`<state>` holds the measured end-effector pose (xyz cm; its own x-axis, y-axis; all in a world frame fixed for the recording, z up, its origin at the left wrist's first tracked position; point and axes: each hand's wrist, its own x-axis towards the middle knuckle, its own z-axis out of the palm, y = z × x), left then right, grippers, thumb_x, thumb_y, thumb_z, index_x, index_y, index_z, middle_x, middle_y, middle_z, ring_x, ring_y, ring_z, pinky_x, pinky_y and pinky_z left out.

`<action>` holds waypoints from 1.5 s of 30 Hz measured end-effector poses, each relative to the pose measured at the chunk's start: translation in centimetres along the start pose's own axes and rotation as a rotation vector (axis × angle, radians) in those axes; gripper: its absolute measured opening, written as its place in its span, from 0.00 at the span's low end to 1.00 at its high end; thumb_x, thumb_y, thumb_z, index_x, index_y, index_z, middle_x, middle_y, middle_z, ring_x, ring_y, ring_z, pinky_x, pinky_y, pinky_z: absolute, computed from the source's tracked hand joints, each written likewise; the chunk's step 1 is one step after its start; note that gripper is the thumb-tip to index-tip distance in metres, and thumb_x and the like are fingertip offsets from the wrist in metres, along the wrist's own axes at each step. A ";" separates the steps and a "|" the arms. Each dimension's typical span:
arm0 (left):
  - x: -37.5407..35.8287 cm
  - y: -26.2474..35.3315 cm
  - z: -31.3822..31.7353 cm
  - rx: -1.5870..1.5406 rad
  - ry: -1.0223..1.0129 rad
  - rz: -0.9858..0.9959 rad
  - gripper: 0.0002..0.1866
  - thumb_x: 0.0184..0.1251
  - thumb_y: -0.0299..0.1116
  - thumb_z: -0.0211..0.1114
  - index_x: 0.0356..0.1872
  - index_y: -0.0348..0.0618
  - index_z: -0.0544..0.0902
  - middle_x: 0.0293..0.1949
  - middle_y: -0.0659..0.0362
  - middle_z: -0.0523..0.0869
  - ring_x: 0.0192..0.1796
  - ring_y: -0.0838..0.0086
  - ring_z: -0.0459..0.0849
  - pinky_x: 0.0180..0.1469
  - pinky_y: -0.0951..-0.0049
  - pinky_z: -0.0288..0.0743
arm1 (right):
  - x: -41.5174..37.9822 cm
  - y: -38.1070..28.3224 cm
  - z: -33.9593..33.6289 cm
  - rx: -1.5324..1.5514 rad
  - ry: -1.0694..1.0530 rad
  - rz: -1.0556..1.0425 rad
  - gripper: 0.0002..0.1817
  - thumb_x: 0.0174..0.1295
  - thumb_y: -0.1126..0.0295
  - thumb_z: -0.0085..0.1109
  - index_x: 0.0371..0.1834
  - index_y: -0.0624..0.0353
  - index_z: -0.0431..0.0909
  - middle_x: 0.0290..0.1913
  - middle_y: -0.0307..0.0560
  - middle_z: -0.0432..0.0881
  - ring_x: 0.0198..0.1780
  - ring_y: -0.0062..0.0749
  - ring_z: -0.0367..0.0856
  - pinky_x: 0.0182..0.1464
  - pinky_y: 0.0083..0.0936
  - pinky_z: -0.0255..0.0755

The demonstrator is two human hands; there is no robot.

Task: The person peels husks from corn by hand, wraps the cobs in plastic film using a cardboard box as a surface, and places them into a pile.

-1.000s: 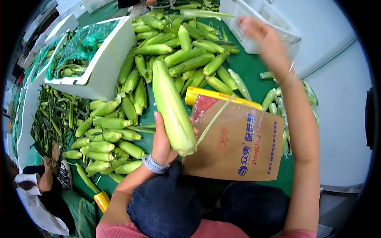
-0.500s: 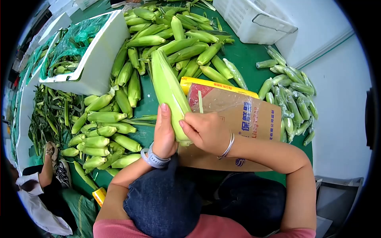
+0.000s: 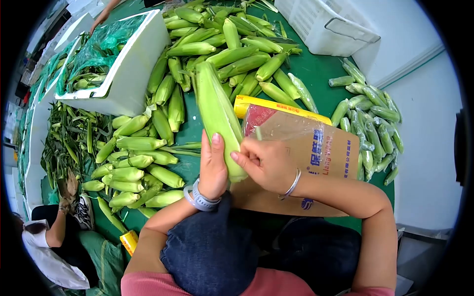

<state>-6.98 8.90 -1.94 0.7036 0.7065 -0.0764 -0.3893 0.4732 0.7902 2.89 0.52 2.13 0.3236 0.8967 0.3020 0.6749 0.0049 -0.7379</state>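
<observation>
A pale green ear of corn in its husk stands tilted in front of me, its lower end toward me. Wrapped around its lower left side is my left hand, thumb lying along the husk. My right hand is closed at the ear's lower right side, its thumb touching the husk and its other fingers curled in; what the fingertips pinch is partly hidden. Just behind that hand lies a cardboard box with clear film and a yellow box edge.
Husked corn ears are heaped at the back, more at left. Film-wrapped ears lie right, below a white basket. A white foam box holds green plastic and husks. Another person sits at left.
The view has shifted slightly, so everything sits a little further right. My right hand's fingers have curled further in at the ear's side. An arm now reaches to the foam box at the top.
</observation>
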 end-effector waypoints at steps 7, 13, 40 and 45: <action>-0.1 0.2 -0.2 -0.095 -0.089 -0.262 0.20 0.75 0.45 0.42 0.58 0.42 0.65 0.48 0.56 0.78 0.47 0.73 0.79 0.49 0.73 0.75 | -0.9 0.1 -0.7 -0.031 -0.028 -0.239 0.12 0.56 0.71 0.58 0.19 0.56 0.68 0.13 0.43 0.67 0.14 0.35 0.70 0.17 0.28 0.62; 1.7 0.2 -2.3 -0.301 0.108 -0.586 0.37 0.65 0.66 0.39 0.44 0.35 0.73 0.31 0.51 0.79 0.29 0.62 0.82 0.31 0.64 0.80 | -5.1 -0.5 0.5 0.194 -0.412 -0.403 0.11 0.54 0.67 0.56 0.20 0.58 0.68 0.15 0.45 0.69 0.16 0.40 0.71 0.20 0.31 0.66; 10.7 -7.1 9.9 1.547 -0.821 0.577 0.29 0.38 0.42 0.76 0.43 0.38 0.78 0.38 0.49 0.81 0.39 0.55 0.81 0.43 0.64 0.75 | -15.6 14.6 -13.2 0.090 -0.117 1.269 0.16 0.60 0.62 0.57 0.28 0.69 0.79 0.33 0.58 0.83 0.32 0.37 0.84 0.35 0.27 0.79; 11.9 -11.3 10.9 1.785 -1.016 0.534 0.31 0.38 0.45 0.74 0.45 0.39 0.76 0.36 0.47 0.80 0.39 0.53 0.79 0.43 0.60 0.74 | -21.7 16.2 -17.2 1.112 0.255 0.984 0.08 0.60 0.72 0.54 0.30 0.66 0.77 0.35 0.50 0.81 0.40 0.30 0.82 0.45 0.26 0.77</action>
<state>12.27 6.22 -5.18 0.9796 -0.1816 0.0862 -0.1977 -0.9481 0.2492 18.21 -26.44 -5.99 0.5178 0.6433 -0.5639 -0.6683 -0.1073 -0.7361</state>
